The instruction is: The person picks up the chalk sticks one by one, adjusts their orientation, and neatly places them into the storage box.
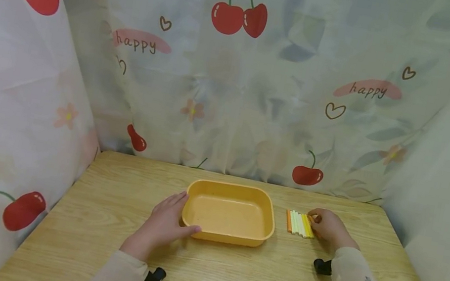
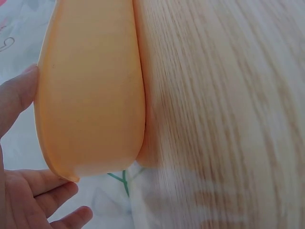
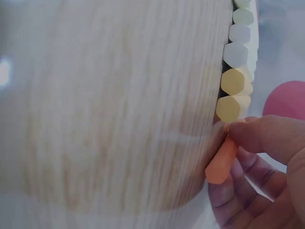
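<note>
A yellow-orange plastic basin point(image 1: 230, 238) with rounded corners stands on the table, its inside bare. My left hand point(image 1: 166, 218) holds its near left corner, the thumb on the near rim and the fingers along the left side. In the left wrist view, the thumb and index fingertip meet the basin's rim point(image 2: 42, 129). Right of the basin, several chalk sticks point(image 1: 299, 225) lie side by side: orange, whitish and yellow. My right hand point(image 1: 329, 227) pinches an orange chalk stick point(image 3: 221, 164) at the row's right end, beside a yellow one point(image 3: 231, 109).
The wooden table point(image 1: 102, 219) reaches back to a printed curtain point(image 1: 234, 112) with cherries and hearts. More curtain hangs along the left and right sides. Black wrist cameras sit below each hand, at the left wrist point(image 1: 155, 277) and the right wrist point(image 1: 322, 266).
</note>
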The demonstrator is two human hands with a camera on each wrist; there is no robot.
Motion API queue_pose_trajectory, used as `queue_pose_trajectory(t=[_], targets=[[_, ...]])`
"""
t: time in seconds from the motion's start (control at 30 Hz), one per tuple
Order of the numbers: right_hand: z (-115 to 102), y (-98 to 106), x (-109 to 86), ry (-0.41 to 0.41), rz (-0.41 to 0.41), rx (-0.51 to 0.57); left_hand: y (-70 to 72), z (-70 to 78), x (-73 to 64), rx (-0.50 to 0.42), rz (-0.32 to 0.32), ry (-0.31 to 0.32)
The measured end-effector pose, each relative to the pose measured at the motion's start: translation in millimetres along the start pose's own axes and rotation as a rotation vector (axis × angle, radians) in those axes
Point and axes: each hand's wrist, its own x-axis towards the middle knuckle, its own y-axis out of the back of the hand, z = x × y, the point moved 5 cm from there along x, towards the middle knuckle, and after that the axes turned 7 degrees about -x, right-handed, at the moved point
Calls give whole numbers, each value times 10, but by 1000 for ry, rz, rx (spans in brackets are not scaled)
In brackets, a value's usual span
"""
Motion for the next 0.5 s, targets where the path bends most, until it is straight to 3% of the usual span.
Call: queue_pose_trajectory(t=[0.17,0.5], targets=[[17,27,-61,-46,-24,73,-3,-1,4,-1,5,-15],[-81,150,-253,-34,9,209,-15,-6,-1,-6,8,-17]])
